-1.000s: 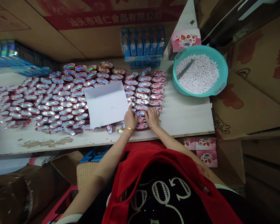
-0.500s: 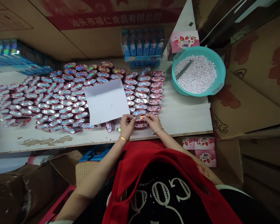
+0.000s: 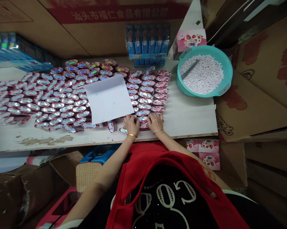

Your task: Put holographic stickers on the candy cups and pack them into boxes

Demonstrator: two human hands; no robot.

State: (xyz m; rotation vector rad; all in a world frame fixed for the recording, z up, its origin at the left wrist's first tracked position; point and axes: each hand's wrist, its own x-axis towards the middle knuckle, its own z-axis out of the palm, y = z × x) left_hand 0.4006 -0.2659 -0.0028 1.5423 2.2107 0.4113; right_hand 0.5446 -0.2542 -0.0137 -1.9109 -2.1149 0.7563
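My left hand (image 3: pixel 132 125) and my right hand (image 3: pixel 155 123) are at the front of a block of shiny foil packets (image 3: pixel 143 112) standing on end, with oval silver tops and red edges. Both hands have curled fingers, closed around the two ends of a front foil packet (image 3: pixel 144 125), whose middle shows between them. The fingertips are partly hidden among the packets. A white sheet of paper (image 3: pixel 109 99) lies over part of the block, just behind my left hand. One more packet (image 3: pixel 110 126) leans apart, left of that hand.
A teal basin (image 3: pixel 229 71) of small pale candies, with a grey scoop-like tool (image 3: pixel 190 69) in it, stands at the right. Behind are blue boxed packs (image 3: pixel 147 44), a pink strawberry box (image 3: pixel 191 38) and large cartons (image 3: pixel 97 38). The table's front edge (image 3: pixel 181 136) runs before me.
My hands have moved apart from their close pinch at one packet's top, and the fingers are now curled lower at its ends. The view has shifted slightly.
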